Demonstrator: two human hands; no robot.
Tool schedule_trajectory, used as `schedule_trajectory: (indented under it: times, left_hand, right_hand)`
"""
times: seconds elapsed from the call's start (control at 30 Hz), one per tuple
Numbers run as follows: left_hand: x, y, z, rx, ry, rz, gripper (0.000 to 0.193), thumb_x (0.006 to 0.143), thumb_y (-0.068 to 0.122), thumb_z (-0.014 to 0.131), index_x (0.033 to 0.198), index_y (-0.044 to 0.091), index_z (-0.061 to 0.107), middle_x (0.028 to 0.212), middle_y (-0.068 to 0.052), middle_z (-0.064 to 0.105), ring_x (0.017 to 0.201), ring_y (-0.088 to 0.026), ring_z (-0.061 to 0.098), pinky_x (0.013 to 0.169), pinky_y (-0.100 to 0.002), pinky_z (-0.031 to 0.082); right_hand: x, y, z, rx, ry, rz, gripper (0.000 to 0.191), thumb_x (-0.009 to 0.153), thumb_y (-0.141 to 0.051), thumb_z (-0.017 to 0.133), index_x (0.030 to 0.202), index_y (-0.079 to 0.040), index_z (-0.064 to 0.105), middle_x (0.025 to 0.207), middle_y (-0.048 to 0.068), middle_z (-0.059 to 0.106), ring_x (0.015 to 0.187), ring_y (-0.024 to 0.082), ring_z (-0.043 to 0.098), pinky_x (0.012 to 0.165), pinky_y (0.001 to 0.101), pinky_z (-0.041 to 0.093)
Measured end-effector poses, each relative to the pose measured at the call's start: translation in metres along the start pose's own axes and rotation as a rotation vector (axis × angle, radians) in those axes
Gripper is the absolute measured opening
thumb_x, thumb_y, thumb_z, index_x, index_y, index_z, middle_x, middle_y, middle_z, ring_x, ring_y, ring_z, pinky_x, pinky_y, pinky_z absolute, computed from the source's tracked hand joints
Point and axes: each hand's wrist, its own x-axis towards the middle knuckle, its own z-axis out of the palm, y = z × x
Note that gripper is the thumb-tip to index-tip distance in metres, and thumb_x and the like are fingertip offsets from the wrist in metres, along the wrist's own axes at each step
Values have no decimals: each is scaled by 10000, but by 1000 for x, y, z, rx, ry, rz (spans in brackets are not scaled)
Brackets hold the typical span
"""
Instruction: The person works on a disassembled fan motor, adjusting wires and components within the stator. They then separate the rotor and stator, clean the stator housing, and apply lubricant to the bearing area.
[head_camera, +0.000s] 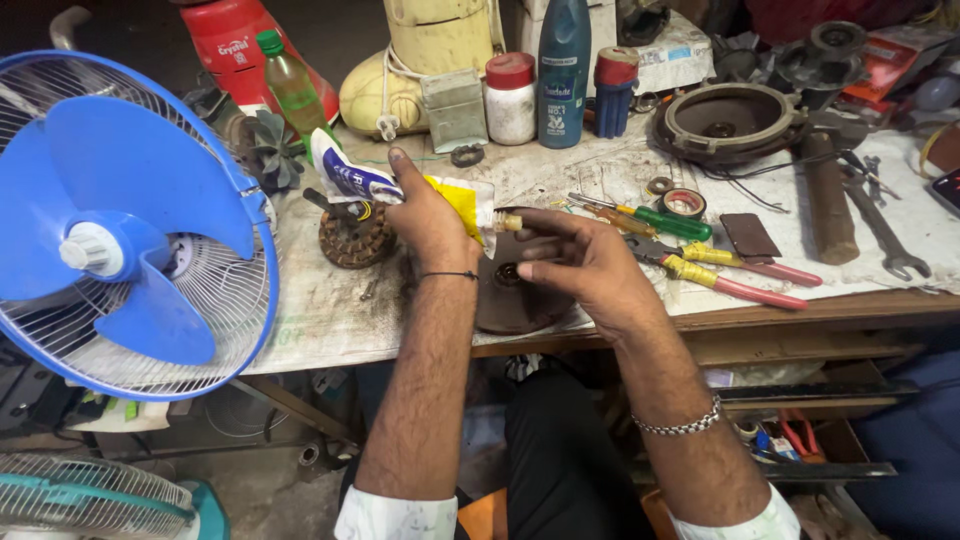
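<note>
The left hand (428, 215) is closed round a soft, crumpled tube (400, 188), white and blue at its rolled far end and yellow near the neck, with the thumb pressed flat along the top. The tube's pale threaded nozzle (507, 222) points right and meets the fingertips (535, 230) of the right hand (585, 265), whose fingers curl loosely, half open, around the tip without clamping anything else. Both hands hover over a dark, round, dished metal cover (510, 300) lying at the near edge of the bench (330, 310), a worn wooden top spread with stained paper. Just left of the left hand sits a rusty wound stator (350, 235), toothed round its rim. To the right lie pliers (735, 275) with red and yellow grips and a green-handled screwdriver (655, 217), with a roll of tape (684, 203) beyond them. Far left stands a fan (130, 230) with smooth blue plastic blades in a white wire cage. A braided metal bracelet (685, 425) circles the right wrist.
</note>
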Motion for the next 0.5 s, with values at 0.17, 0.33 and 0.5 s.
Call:
schedule_trajectory:
  times: [0.17,0.33,0.5]
  left_hand:
    - [1,3,0,-129,-60,65,525,950,413,617,1170,-63,598,1054,-117,710,871,-195,719,751,-372,619]
    - [6,0,0,-61,-23,58,543,969,413,627,1127,-106,627,1013,-143,708,820,-208,703,715,-381,608]
    - [10,-4,1,-90,-45,66,510,955,396,639,1117,-87,630,998,-137,706,796,-210,700,691,-385,602]
  right_hand:
    - [-3,-2,-5,8,0,36,619,769,77,759,1373,33,632,1205,79,706,989,110,654,919,257,558]
    - [-5,-3,-4,48,-22,25,632,772,86,755,1387,33,621,1223,66,675,1010,107,641,924,258,552]
    - [-3,-4,-4,32,-15,34,631,776,86,750,1391,27,619,1219,64,671,1011,107,644,924,260,556]
